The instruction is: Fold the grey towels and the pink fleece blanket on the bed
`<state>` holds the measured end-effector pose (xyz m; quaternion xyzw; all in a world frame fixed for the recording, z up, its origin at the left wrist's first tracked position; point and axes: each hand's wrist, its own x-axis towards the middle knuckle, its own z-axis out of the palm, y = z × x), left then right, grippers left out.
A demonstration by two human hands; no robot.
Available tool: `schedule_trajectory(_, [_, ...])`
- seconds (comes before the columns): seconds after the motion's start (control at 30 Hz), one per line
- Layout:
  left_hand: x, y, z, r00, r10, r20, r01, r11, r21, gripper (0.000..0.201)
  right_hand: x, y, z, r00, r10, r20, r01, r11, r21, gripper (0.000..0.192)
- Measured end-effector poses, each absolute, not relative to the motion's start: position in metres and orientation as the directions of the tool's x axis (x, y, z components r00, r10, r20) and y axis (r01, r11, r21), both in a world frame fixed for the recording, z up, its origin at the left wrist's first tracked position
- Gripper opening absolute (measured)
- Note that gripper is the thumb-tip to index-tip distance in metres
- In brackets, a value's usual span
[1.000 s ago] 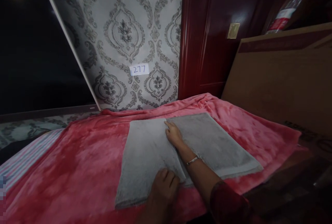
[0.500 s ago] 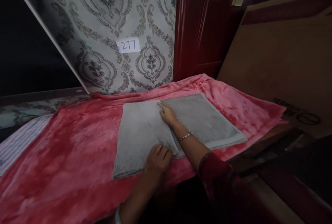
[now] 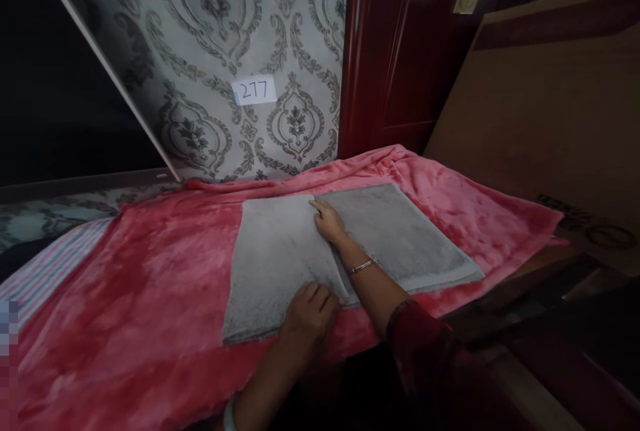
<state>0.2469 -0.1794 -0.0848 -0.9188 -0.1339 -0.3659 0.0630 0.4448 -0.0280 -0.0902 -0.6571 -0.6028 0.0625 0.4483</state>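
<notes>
A grey towel [image 3: 280, 238] lies flat, its left part folded over in a lighter panel whose right edge runs from the far side to the near side. My right hand [image 3: 329, 221] rests at the far end of that folded edge, index finger stretched along the corner and the other fingers curled in on the cloth. At the near end, my left hand [image 3: 311, 311] has its fingers bent round the towel's edge; its thumb is hidden. The right part of the towel [image 3: 395, 231] lies spread out beyond my right wrist.
Under the towel is a pink plush blanket [image 3: 165, 284]. A patterned wall with a paper label [image 3: 254, 90] rises behind it. A large cardboard box [image 3: 545, 118] leans at the right, beside a dark red door [image 3: 410, 51]. A dark screen [image 3: 65, 84] stands at the left.
The whole view has shifted slightly, so everything appears a little further right. Both hands keep their places on the towel, with no clear change in the fold.
</notes>
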Motion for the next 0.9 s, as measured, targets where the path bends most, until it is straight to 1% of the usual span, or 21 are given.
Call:
schedule_trajectory(0.07, [0.238,-0.181,-0.074,0.694,0.237,0.679,0.277,-0.959,0.052,0.017,0.444,-0.029,-0.091,0.271,0.844,0.462,0.731,0.132,-0.67,0.055])
schedule_trajectory(0.13, [0.221,-0.174,-0.057,0.698,0.312,0.644,0.279,-0.947,0.156,0.022,0.444,-0.029,-0.092,0.276,0.841,0.466,0.724,0.136,-0.676,0.054])
schedule_trajectory(0.2, [0.197,-0.156,-0.04,0.683,0.431,0.589,0.329,-0.902,0.278,0.028,0.444,-0.028,-0.092,0.288,0.835,0.469,0.717,0.137,-0.684,0.053])
schedule_trajectory(0.23, [0.183,-0.143,-0.034,0.654,0.508,0.561,0.377,-0.861,0.341,0.029,0.443,-0.027,-0.092,0.299,0.83,0.471,0.713,0.134,-0.688,0.053])
schedule_trajectory(0.3, [0.157,-0.114,-0.028,0.522,0.693,0.497,0.491,-0.721,0.49,0.034,0.443,-0.027,-0.091,0.328,0.818,0.472,0.707,0.118,-0.697,0.052])
schedule_trajectory(0.37, [0.136,-0.088,-0.033,0.31,0.834,0.457,0.534,-0.55,0.642,0.042,0.443,-0.03,-0.087,0.361,0.806,0.468,0.706,0.092,-0.702,0.049])
schedule_trajectory(0.43, [0.124,-0.071,-0.045,0.138,0.928,0.345,0.446,-0.369,0.815,0.054,0.443,-0.035,-0.083,0.39,0.799,0.457,0.709,0.055,-0.703,0.042])
schedule_trajectory(0.5, [0.12,-0.065,-0.057,0.087,0.976,0.201,0.288,-0.218,0.932,0.061,0.443,-0.045,-0.08,0.411,0.802,0.433,0.714,0.012,-0.7,0.035])
schedule_trajectory(0.53, [0.12,-0.066,-0.061,0.092,0.984,0.15,0.222,-0.167,0.961,0.063,0.442,-0.051,-0.079,0.415,0.809,0.415,0.717,-0.01,-0.697,0.031])
schedule_trajectory(0.6, [0.123,-0.07,-0.063,0.1,0.989,0.105,0.157,-0.12,0.98,0.067,0.442,-0.064,-0.078,0.412,0.833,0.369,0.722,-0.052,-0.69,0.024])
schedule_trajectory(0.67, [0.126,-0.075,-0.059,0.085,0.993,0.08,0.136,-0.091,0.987,0.073,0.441,-0.078,-0.078,0.4,0.86,0.317,0.73,-0.09,-0.678,0.019])
schedule_trajectory(0.8, [0.129,-0.084,-0.045,0.096,0.993,-0.076,0.102,0.066,0.993,0.089,0.436,-0.101,-0.076,0.384,0.898,0.215,0.751,-0.167,-0.639,0.014])
schedule_trajectory(0.9, [0.129,-0.088,-0.041,0.094,0.989,-0.115,0.068,0.109,0.992,0.091,0.432,-0.111,-0.072,0.382,0.911,0.156,0.763,-0.215,-0.609,0.014])
